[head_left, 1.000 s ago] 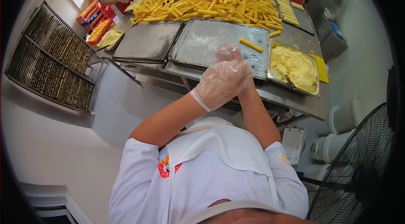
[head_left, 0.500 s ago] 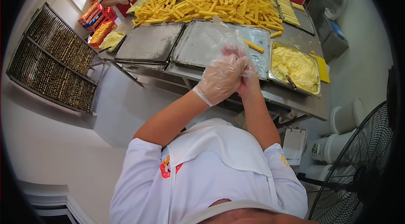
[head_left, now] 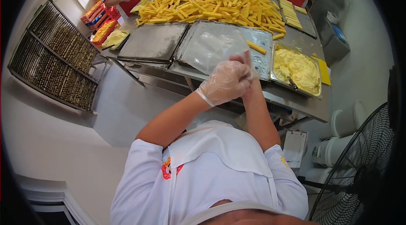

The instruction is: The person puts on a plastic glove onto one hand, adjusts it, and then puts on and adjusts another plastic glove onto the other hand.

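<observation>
My left hand (head_left: 226, 80), in a clear plastic glove, is closed on the cuff of another clear plastic glove (head_left: 215, 49) at my right wrist. My right hand (head_left: 247, 62) is partly inside that loose glove, which spreads out to the left above a metal tray. Most of the right fingers are hidden behind my left hand and the plastic. A single yellow stick (head_left: 256, 47) lies on the tray (head_left: 263, 60) just beyond my hands.
A large heap of yellow sticks (head_left: 215, 2) covers the table's far side. Right of my hands stands a pan of creamy yellow spread (head_left: 296, 68) with a utensil. Stacked trays (head_left: 152, 43) lie left. Two co-workers in red aprons stand across. A fan (head_left: 359, 170) is close at right.
The clear glove has swung from upright above my hands to spread out leftward over the tray. My left hand stays closed at the right wrist. The view has shifted slightly.
</observation>
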`<state>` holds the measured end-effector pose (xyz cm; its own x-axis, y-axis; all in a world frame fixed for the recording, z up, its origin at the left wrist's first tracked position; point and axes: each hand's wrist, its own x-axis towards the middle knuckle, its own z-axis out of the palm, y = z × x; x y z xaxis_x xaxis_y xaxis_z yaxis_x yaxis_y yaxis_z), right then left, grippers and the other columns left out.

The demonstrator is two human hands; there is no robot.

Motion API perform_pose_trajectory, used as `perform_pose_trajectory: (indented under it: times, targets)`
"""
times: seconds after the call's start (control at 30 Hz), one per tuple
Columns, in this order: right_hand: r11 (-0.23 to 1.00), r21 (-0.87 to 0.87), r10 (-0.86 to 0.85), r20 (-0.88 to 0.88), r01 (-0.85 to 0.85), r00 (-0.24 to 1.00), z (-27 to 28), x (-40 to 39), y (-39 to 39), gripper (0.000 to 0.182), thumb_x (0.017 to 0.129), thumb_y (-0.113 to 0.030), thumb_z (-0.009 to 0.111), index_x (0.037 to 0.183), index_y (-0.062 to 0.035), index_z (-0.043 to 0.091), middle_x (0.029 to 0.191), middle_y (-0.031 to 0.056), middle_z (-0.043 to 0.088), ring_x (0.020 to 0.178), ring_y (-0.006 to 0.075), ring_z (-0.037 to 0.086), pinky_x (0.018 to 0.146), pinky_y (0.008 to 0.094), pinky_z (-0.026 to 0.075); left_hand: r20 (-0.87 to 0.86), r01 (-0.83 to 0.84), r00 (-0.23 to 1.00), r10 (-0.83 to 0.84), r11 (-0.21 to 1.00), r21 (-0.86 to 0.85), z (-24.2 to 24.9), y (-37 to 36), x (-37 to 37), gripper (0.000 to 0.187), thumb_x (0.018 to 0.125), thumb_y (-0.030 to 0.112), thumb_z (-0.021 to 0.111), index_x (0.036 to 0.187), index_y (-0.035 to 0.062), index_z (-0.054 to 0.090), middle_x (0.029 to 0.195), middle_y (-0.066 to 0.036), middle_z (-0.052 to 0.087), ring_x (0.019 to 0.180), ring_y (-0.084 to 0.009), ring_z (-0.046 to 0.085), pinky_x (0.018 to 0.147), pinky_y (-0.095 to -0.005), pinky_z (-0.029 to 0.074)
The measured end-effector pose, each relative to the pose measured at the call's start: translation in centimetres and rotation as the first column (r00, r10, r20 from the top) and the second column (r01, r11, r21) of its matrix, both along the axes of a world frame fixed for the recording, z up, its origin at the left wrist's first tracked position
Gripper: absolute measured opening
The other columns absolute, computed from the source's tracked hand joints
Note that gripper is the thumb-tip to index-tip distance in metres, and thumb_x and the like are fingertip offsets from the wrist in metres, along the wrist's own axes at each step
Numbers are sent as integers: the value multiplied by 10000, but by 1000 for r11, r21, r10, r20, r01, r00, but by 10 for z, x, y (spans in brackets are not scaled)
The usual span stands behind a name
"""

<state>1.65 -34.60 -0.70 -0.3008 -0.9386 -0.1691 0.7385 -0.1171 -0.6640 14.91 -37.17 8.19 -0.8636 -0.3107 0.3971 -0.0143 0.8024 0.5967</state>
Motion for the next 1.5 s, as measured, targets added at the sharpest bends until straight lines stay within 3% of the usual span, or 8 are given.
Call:
perform_pose_trajectory:
  times: [0.13, 0.43, 0.63, 0.7, 0.93, 1.13, 1.43, 1.5]
  targets:
    - [907, -368, 279, 164, -203, 946, 11, 6, 8, 769, 900, -673, 540, 1349, -49, 526, 1325, 152, 575, 1141, 255, 585, 938, 367, 503, -8, 9, 1000, -11, 967, -256, -10, 7, 0, 79, 832, 105, 639, 847, 32, 612, 801, -154, 644, 797, -383, 622, 725, -458, 484]
    - [902, -230, -318, 213, 364, 924, 15, 10, 2, 819, 935, -718, 362, 1419, -66, 464, 1402, 198, 510, 1276, 374, 512, 1108, 523, 384, -30, 135, 989, -145, 967, -214, -6, 10, 7, 57, 910, 107, 595, 909, 50, 600, 830, -125, 655, 828, -364, 629, 728, -455, 479]
    - [798, -598, 175, 347, 74, 921, 14, 10, 18, 795, 906, -696, 470, 1416, -86, 467, 1385, 187, 524, 1350, 361, 440, 1134, 628, 286, 12, 178, 984, -178, 975, -135, -2, 17, 8, 58, 918, 113, 591, 909, 56, 597, 850, -123, 651, 840, -368, 625, 726, -452, 477]
    - [551, -834, 451, 289, -9, 844, -28, -5, -7, 813, 905, -715, 440, 1433, -97, 452, 1394, 197, 510, 1366, 388, 410, 1132, 639, 278, -6, 165, 986, -169, 970, -180, -4, 16, 7, 45, 912, 100, 596, 904, 55, 595, 844, -121, 650, 836, -366, 625, 727, -451, 476]
    - [871, -467, 58, 406, 152, 912, 27, 21, 24, 741, 912, -724, 413, 1299, -117, 586, 1377, 158, 541, 1344, 398, 426, 1121, 620, 308, 1, 200, 980, -201, 971, -128, -11, 17, 11, 43, 873, 67, 630, 887, 55, 590, 840, -127, 641, 844, -375, 618, 730, -450, 476]
    - [634, -768, 322, 375, 96, 869, -22, 9, -5, 645, 954, -657, 392, 1359, -178, 542, 1500, 162, 425, 1419, 448, 298, 1144, 665, 231, 0, 159, 987, -162, 973, -170, -9, 16, 15, 52, 879, 83, 631, 879, 49, 591, 828, -126, 649, 832, -374, 625, 719, -445, 479]
    - [850, -411, -167, 385, 331, 908, 18, 23, 1, 702, 898, -721, 451, 1362, -201, 529, 1465, 177, 442, 1373, 454, 351, 1096, 681, 288, 4, 156, 988, -156, 983, -100, -13, 15, 20, 63, 884, 90, 638, 875, 43, 598, 819, -126, 660, 824, -359, 640, 711, -425, 493]
    - [845, -479, -16, 419, 236, 908, 22, 25, 8, 695, 929, -691, 420, 1404, -190, 497, 1515, 194, 379, 1400, 464, 307, 1106, 685, 263, 9, 158, 987, -158, 986, -52, -14, 18, 21, 60, 882, 85, 641, 879, 42, 599, 816, -121, 661, 820, -352, 646, 715, -415, 500]
